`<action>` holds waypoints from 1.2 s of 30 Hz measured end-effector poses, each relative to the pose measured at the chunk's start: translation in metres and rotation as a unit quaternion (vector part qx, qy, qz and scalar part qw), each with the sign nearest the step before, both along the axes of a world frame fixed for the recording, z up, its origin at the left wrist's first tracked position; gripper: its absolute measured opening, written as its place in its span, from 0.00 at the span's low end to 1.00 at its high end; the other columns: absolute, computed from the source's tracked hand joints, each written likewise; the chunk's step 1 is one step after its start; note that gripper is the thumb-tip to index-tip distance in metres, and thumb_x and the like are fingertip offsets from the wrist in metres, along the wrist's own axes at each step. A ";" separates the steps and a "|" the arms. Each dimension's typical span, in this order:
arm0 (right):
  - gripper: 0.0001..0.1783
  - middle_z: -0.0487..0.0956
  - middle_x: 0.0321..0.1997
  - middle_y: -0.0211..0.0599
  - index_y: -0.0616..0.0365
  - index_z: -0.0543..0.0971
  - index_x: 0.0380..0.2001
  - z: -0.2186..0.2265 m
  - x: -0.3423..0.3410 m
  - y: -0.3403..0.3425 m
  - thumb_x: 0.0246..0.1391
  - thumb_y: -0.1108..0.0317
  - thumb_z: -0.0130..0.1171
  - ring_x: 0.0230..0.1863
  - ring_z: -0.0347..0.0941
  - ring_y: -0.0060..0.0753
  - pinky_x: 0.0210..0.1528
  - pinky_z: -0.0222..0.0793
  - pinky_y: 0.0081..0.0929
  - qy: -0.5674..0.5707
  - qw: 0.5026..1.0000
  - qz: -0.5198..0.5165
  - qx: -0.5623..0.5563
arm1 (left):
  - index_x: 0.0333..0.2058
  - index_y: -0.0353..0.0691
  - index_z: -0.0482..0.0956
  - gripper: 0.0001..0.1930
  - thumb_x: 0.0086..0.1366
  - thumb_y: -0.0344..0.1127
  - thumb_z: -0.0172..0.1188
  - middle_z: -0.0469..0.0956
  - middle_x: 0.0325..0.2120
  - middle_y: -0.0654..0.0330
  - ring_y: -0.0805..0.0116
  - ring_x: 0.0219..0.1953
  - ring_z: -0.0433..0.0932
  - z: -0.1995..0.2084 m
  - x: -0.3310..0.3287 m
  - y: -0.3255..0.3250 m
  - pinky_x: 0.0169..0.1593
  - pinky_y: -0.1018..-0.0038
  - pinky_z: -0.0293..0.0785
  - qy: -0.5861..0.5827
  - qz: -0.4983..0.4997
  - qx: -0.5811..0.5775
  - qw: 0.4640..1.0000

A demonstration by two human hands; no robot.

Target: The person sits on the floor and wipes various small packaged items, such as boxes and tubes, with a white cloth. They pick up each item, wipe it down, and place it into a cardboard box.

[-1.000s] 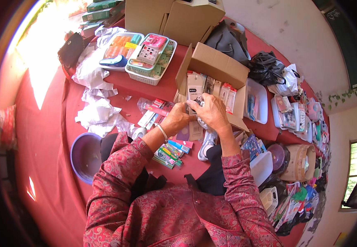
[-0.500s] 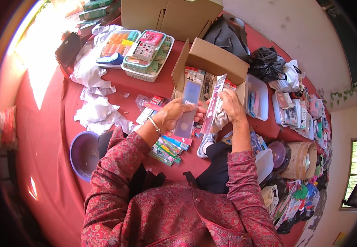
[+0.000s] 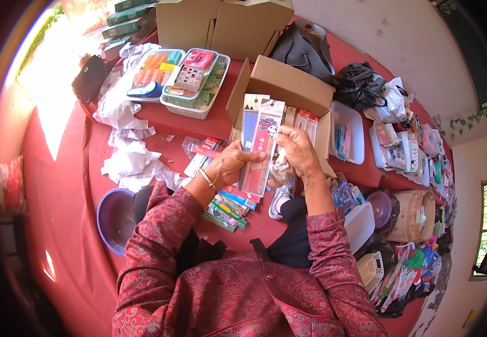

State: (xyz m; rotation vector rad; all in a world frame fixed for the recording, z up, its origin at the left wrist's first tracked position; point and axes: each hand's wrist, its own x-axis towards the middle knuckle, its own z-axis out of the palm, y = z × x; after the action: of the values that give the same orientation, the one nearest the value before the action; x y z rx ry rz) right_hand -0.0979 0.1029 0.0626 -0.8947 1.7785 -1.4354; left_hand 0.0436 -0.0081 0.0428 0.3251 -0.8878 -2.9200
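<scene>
My left hand (image 3: 231, 164) is closed on a stack of long, flat clear packets, with its thumb across the front. The front packet (image 3: 259, 175) has a pink strip inside and a printed white header. Behind it a blue packet (image 3: 249, 124) sticks out to the left. My right hand (image 3: 299, 153) pinches the front packet's upper right edge. A crumpled white cloth (image 3: 280, 170) hangs below its fingers. Just beyond both hands stands an open cardboard box (image 3: 288, 78) with several packaged items inside. Toothbrush-like packs (image 3: 225, 212) lie on the red cloth below my left hand.
Crumpled white paper (image 3: 134, 163) and a purple basin (image 3: 114, 222) are at the left. Filled plastic baskets (image 3: 190, 109) stand at the far left. A clear tub (image 3: 356, 135), a black plastic bag (image 3: 361, 84) and a brown carton (image 3: 409, 216) line the right.
The pink packet has moved left, from my right hand's side onto the blue one in my left hand. My right hand has shifted left and now pinches its upper edge.
</scene>
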 end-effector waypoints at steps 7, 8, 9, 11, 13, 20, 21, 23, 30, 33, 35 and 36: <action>0.06 0.71 0.24 0.27 0.60 0.74 0.29 0.052 0.009 -0.003 0.52 0.68 0.54 0.24 0.68 0.15 0.29 0.66 0.14 0.081 0.951 -0.218 -0.205 | 0.41 0.34 0.71 0.16 0.51 0.19 0.54 0.77 0.33 0.54 0.65 0.34 0.78 0.003 0.002 0.005 0.39 0.70 0.76 -0.044 -0.020 -0.065 0.997; 0.08 0.71 0.30 0.34 0.60 0.73 0.32 0.046 0.014 -0.006 0.46 0.71 0.58 0.33 0.70 0.25 0.33 0.67 0.23 0.209 0.940 -0.160 -0.216 | 0.41 0.34 0.71 0.16 0.51 0.19 0.54 0.77 0.32 0.55 0.65 0.34 0.78 0.004 0.001 0.009 0.38 0.70 0.76 -0.049 -0.024 -0.075 0.996; 0.09 0.71 0.31 0.36 0.60 0.73 0.32 0.043 0.023 -0.013 0.44 0.73 0.57 0.34 0.70 0.31 0.35 0.67 0.26 0.327 0.918 -0.117 -0.191 | 0.40 0.33 0.71 0.16 0.50 0.19 0.54 0.76 0.32 0.55 0.65 0.34 0.78 0.005 0.004 0.009 0.38 0.71 0.76 -0.040 -0.035 -0.124 0.991; 0.11 0.70 0.32 0.40 0.59 0.73 0.33 0.035 0.023 -0.020 0.41 0.76 0.55 0.36 0.70 0.40 0.38 0.66 0.31 0.454 0.874 -0.102 -0.142 | 0.41 0.32 0.71 0.16 0.51 0.20 0.54 0.76 0.33 0.54 0.65 0.33 0.78 0.012 0.011 0.005 0.38 0.72 0.75 -0.054 -0.083 -0.212 0.972; 0.09 0.71 0.32 0.41 0.59 0.73 0.31 0.031 0.003 -0.021 0.42 0.78 0.53 0.37 0.70 0.42 0.38 0.66 0.33 0.458 0.864 -0.180 -0.107 | 0.41 0.32 0.71 0.14 0.53 0.23 0.54 0.76 0.35 0.54 0.66 0.34 0.78 0.018 0.015 0.006 0.37 0.73 0.75 -0.049 -0.087 -0.210 0.973; 0.07 0.75 0.30 0.41 0.61 0.73 0.32 0.044 0.017 -0.019 0.47 0.74 0.53 0.30 0.72 0.35 0.35 0.68 0.30 0.329 0.883 -0.297 -0.155 | 0.43 0.35 0.71 0.12 0.59 0.28 0.50 0.75 0.36 0.57 0.66 0.35 0.77 -0.021 0.001 -0.003 0.36 0.70 0.75 -0.106 0.004 0.035 0.994; 0.08 0.74 0.31 0.40 0.61 0.71 0.34 0.027 0.028 -0.028 0.47 0.74 0.53 0.33 0.72 0.34 0.36 0.67 0.31 0.338 0.894 -0.242 -0.164 | 0.41 0.34 0.71 0.11 0.61 0.32 0.47 0.75 0.36 0.56 0.64 0.35 0.76 -0.022 -0.003 -0.004 0.37 0.69 0.75 -0.094 -0.001 0.060 0.994; 0.08 0.70 0.28 0.43 0.61 0.70 0.32 0.005 0.058 -0.047 0.46 0.74 0.53 0.33 0.69 0.44 0.38 0.65 0.34 0.364 0.913 -0.111 -0.147 | 0.40 0.34 0.70 0.12 0.62 0.34 0.45 0.75 0.35 0.54 0.62 0.36 0.76 -0.094 -0.012 -0.018 0.37 0.68 0.74 -0.004 0.071 -0.208 0.976; 0.06 0.72 0.26 0.42 0.61 0.72 0.25 0.018 0.081 -0.015 0.42 0.72 0.55 0.30 0.71 0.43 0.32 0.66 0.33 0.375 0.892 0.254 -0.008 | 0.46 0.32 0.66 0.17 0.65 0.39 0.41 0.73 0.41 0.51 0.61 0.41 0.74 -0.046 0.001 -0.043 0.46 0.64 0.71 -0.019 0.166 0.099 0.981; 0.09 0.75 0.21 0.35 0.61 0.75 0.25 0.043 0.062 0.006 0.49 0.66 0.54 0.22 0.72 0.22 0.26 0.67 0.22 0.145 0.979 0.121 0.077 | 0.50 0.31 0.63 0.20 0.66 0.40 0.41 0.72 0.45 0.51 0.61 0.43 0.74 -0.016 0.009 -0.047 0.48 0.64 0.71 0.028 0.180 0.138 0.974; 0.14 0.74 0.18 0.31 0.63 0.75 0.25 0.036 0.028 0.013 0.51 0.61 0.54 0.19 0.69 0.17 0.21 0.65 0.17 0.023 0.996 0.027 0.087 | 0.52 0.31 0.60 0.21 0.66 0.40 0.41 0.70 0.47 0.52 0.60 0.44 0.73 -0.010 0.007 -0.046 0.49 0.65 0.70 0.039 0.153 0.165 0.974; 0.15 0.74 0.18 0.31 0.63 0.75 0.26 0.038 0.018 0.014 0.51 0.60 0.55 0.20 0.69 0.17 0.20 0.64 0.16 -0.043 0.993 0.003 0.110 | 0.52 0.31 0.61 0.21 0.66 0.40 0.41 0.70 0.47 0.52 0.61 0.44 0.73 -0.009 0.006 -0.045 0.48 0.66 0.70 0.038 0.150 0.166 0.974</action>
State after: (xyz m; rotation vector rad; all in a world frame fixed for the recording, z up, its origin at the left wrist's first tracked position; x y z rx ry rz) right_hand -0.0796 0.1167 0.1002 -0.7130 1.8247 -1.2266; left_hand 0.0493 -0.0528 0.0335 0.3304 -0.3025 -2.7613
